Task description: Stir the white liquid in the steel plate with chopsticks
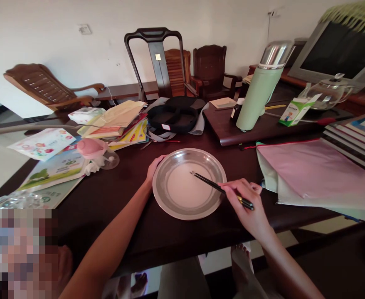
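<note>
A round metal basin (157, 191) sits on the dark table, its bottom pale and whitish; I cannot tell if liquid is in it. My left hand (155, 168) grips the basin's left rim, with most fingers hidden at its outer side. In my right hand (244, 201), black chopsticks (209, 182) with gold bands near their ends are pinched close together. They cross the basin's right rim, and their tips are over its middle. A small dark bit shows at the tips, too small to name.
Behind the basin lies a black case (176, 114). Books and papers (117, 120) are stacked to the left, near a pink-topped object (92, 147). A green thermos (259, 95) stands back right; a pink folder (316, 170) lies right. Another person is at lower left.
</note>
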{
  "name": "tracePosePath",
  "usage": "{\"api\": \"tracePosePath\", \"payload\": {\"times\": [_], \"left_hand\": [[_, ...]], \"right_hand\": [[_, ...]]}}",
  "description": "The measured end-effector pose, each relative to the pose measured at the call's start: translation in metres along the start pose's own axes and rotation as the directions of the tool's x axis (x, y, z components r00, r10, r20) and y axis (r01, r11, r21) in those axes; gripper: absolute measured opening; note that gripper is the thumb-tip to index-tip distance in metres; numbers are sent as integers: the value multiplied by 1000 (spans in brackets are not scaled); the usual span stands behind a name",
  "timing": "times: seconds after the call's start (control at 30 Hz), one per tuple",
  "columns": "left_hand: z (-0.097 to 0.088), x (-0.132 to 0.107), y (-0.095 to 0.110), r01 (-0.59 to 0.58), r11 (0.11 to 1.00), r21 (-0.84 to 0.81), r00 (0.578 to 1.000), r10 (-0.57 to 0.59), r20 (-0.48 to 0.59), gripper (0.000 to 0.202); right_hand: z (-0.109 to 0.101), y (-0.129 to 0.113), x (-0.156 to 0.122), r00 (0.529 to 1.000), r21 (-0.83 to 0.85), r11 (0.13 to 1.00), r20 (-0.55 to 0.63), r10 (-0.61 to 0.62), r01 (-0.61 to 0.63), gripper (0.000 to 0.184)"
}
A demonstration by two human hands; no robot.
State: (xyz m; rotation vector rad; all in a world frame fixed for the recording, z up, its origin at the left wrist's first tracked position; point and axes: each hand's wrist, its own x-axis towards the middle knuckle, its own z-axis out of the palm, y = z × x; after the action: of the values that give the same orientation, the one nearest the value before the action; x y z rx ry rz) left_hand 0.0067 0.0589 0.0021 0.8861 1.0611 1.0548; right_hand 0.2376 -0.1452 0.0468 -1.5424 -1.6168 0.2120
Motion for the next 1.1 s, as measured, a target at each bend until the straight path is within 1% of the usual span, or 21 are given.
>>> {"api": "tracePosePath", "payload": {"times": [0.07,0.13,0.2,0.27,0.37,0.5,0.6,0.67,0.73,0.8,0.9,1.0,1.1], "left_hand": [[0,1,0,3,1000,-3,1000,-3,3,24],[0,1,0,-3,1000,13,1000,3,7,24],[-1,1,0,-16,999,41,1000,15,9,26],[-1,1,0,-15,998,54,1000,14,18,26],[-1,1,0,4,999,39,999,-5,39,25],[-1,1,0,-4,999,33,1000,3,26,24],[-2,1,0,12,999,44,1000,-13,21,27],[-2,1,0,-15,998,65,1000,15,2,28],[-3,2,-1,-48,995,91,999,49,-13,28],[-3,2,-2,-63,992,107,998,65,-11,28],[-3,2,-2,-65,992,109,998,65,4,29],[-3,1,-1,-56,992,112,998,56,3,29],[-1,0,1,-20,996,88,1000,20,11,28]], "right_hand": [[-11,1,-3,998,-14,1000,-52,20,-21,16],[-23,1,-6,996,-6,999,-77,49,-50,20],[-32,0,-10,995,25,997,-69,75,-73,22],[-37,-2,-14,996,80,993,-33,87,-85,23],[-35,-5,-15,996,153,984,33,84,-88,23],[-15,-9,-10,992,170,984,120,40,-61,21],[1,-8,-6,992,141,990,126,8,-25,17],[5,-5,-4,995,99,995,99,3,-12,15],[1,-1,-3,998,54,998,63,12,-15,14],[-7,1,-4,999,24,999,18,32,-33,16],[-23,3,-8,996,42,996,-32,83,-82,21],[-35,1,-13,992,114,986,-7,125,-124,26],[-34,-4,-15,990,163,978,61,124,-133,27]]}}
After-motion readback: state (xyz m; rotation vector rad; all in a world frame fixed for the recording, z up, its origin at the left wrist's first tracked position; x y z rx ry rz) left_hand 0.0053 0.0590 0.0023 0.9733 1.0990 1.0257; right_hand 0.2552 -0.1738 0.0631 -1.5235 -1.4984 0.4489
